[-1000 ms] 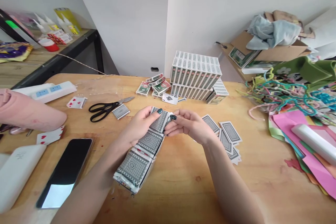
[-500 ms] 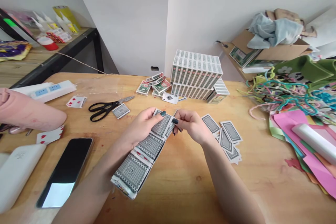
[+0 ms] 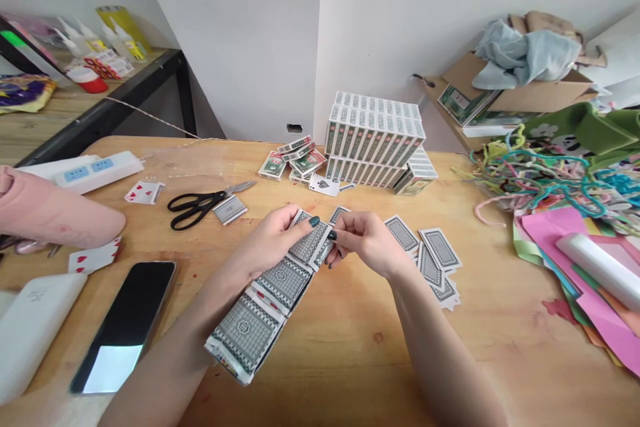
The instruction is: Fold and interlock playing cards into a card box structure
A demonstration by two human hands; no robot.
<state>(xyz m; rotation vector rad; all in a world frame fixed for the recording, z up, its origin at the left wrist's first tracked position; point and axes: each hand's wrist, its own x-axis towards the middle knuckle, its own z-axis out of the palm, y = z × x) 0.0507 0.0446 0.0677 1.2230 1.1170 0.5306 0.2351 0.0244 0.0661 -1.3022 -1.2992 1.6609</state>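
Note:
My left hand [image 3: 274,240] is closed round the upper end of a long strip of folded playing cards [image 3: 244,330], its thumb lying on the patterned grey backs. The strip slants down toward me, with joined sections and a ragged white near end. My right hand [image 3: 367,240] pinches the strip's far right edge between thumb and fingers. Just beyond those fingers shows part of a single card [image 3: 340,213], and whether it touches them I cannot tell. Loose cards [image 3: 434,260] lie face down right of my right hand. A small folded card [image 3: 231,210] sits beside black-handled scissors [image 3: 197,205].
Stacked card boxes [image 3: 373,133] stand at the back, with several loose boxes [image 3: 300,160] to their left. A phone [image 3: 125,327], a pink bottle [image 3: 57,210] and a power strip [image 3: 97,171] are at left. Colored paper [image 3: 580,267] and tangled yarn [image 3: 555,177] lie at right.
The card strip's near end has shifted slightly down and left. A card beyond my right hand's fingers now shows more clearly. Both hands keep their hold on the strip.

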